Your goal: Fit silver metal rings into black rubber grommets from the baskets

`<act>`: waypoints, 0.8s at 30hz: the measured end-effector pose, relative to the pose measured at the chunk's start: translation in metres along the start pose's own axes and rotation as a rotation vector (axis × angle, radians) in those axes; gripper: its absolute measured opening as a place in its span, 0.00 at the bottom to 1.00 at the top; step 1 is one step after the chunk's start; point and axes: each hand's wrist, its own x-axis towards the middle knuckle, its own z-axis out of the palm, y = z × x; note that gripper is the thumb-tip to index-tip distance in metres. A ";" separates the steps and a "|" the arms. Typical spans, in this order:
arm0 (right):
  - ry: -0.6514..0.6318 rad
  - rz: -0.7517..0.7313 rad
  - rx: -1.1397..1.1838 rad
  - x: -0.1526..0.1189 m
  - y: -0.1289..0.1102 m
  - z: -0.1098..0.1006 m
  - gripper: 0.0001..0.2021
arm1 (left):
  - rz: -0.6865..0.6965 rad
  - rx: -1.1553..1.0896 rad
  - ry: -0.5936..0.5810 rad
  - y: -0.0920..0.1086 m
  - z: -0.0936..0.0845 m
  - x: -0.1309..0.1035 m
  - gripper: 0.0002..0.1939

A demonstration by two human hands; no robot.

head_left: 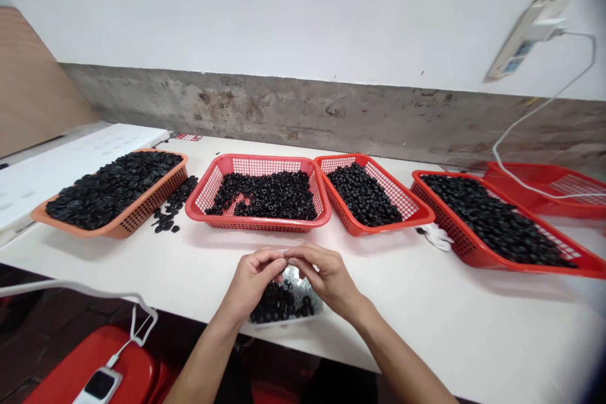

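My left hand and my right hand meet fingertip to fingertip above a small clear tray at the table's front edge. Thumb and index finger are pinched on each hand; whatever sits between them is too small to make out. Under the hands the tray holds black round parts and shiny small metal pieces. Beyond them stands a pink-red basket with small black rings.
An orange basket of flat black pieces stands left, loose pieces beside it. Two red baskets of black parts stand right, a white glove between them. A white cable hangs at right.
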 end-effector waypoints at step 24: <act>0.067 0.031 -0.381 0.078 0.018 -0.044 0.08 | 0.029 -0.421 -0.079 0.018 -0.011 0.107 0.15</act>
